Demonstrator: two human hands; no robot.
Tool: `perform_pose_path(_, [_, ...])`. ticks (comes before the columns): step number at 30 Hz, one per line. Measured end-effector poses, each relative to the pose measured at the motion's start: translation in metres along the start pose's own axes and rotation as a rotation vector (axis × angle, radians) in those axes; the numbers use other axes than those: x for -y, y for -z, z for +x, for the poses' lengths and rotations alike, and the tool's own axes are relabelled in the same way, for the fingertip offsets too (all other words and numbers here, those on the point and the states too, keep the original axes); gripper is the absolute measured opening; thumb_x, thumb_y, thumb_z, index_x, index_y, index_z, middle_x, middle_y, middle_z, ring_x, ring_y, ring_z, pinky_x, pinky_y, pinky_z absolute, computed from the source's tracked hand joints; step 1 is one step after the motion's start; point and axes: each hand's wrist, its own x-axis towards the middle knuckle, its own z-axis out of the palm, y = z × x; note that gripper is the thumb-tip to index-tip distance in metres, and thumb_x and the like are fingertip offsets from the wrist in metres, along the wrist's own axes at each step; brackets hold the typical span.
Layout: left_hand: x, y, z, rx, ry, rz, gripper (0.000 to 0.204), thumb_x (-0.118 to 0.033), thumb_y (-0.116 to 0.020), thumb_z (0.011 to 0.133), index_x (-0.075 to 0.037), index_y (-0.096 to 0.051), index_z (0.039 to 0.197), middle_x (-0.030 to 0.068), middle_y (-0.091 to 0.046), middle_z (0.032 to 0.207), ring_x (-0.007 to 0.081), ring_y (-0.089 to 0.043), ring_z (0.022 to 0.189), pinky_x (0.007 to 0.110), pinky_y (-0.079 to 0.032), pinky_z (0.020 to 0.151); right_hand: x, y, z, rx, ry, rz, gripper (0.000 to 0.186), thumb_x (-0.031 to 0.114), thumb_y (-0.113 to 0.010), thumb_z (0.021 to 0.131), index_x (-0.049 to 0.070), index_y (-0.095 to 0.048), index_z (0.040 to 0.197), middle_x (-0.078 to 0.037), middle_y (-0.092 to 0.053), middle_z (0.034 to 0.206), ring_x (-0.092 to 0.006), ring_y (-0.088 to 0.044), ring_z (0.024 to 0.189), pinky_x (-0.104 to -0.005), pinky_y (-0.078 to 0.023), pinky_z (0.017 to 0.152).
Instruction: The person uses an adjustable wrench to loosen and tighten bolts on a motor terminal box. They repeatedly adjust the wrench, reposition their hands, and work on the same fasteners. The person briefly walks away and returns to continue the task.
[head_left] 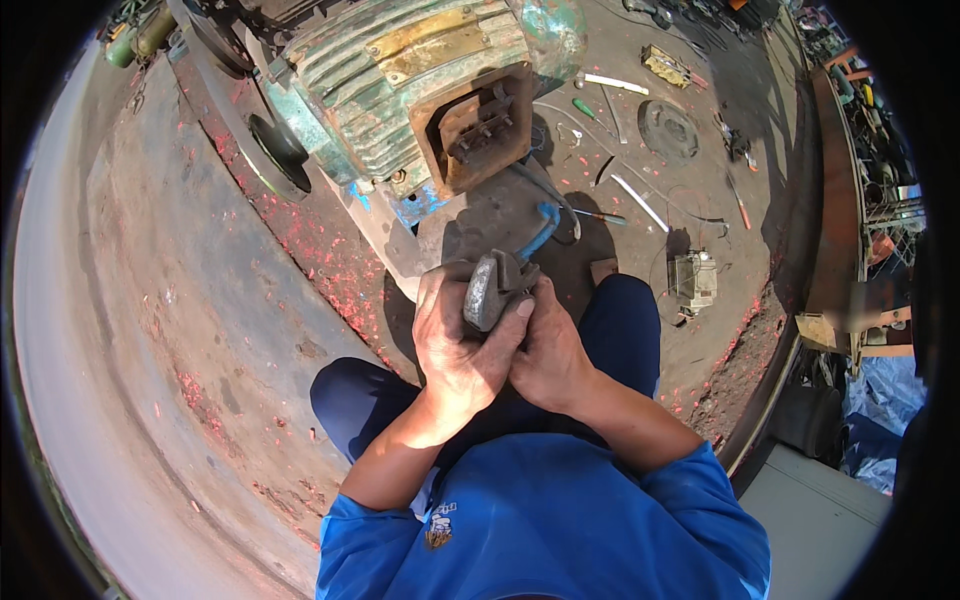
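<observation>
Both hands, left hand point(458, 345) and right hand point(545, 350), grip a grey metal part point(490, 292) over the lap; beyond, the green motor point(420, 90) sits with its terminal box point(478, 128) open, tools scattered on the floor point(200, 300).

Grey metal part point(487, 295); faded green ribbed motor point(400, 90) with rusty brown box; blue sleeves point(560, 520); red-speckled brown floor point(300, 250).

The person wore a bright blue long-sleeved shirt point(560, 520) with sleeves pushed up to the elbows and a small printed emblem point(440, 525) on the chest, plus dark navy trousers point(355, 400). Both hands were bare, without gloves.
</observation>
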Motion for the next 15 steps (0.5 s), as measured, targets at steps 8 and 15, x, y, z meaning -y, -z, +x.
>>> perform_pose_path(8, [0.023, -0.033, 0.053, 0.141, 0.203, -0.950, 0.047, -0.041, -0.053, 0.103, 0.003, -0.062, 0.115, 0.0150, -0.064, 0.120, 0.0227, -0.062, 0.109, 0.037, -0.050, 0.092, 0.013, 0.062, 0.015, -0.150, 0.054, 0.013, 0.045, 0.021, -0.070, 0.094, -0.003, -0.056, 0.130, -0.013, -0.070, 0.095, -0.0213, -0.068, 0.080, -0.0332, -0.055, 0.073])
perform_pose_path(15, [0.037, -0.035, 0.065, 0.066, 0.626, -1.250, 0.032, -0.026, -0.055, 0.103, 0.002, -0.064, 0.114, 0.0098, -0.070, 0.098, 0.0151, -0.066, 0.081, 0.028, -0.054, 0.074, 0.043, 0.060, 0.062, -0.048, -0.504, 0.507, 0.026, 0.027, -0.061, 0.101, 0.004, -0.060, 0.112, -0.010, -0.070, 0.081, -0.0140, -0.062, 0.053, -0.0255, -0.048, 0.044])
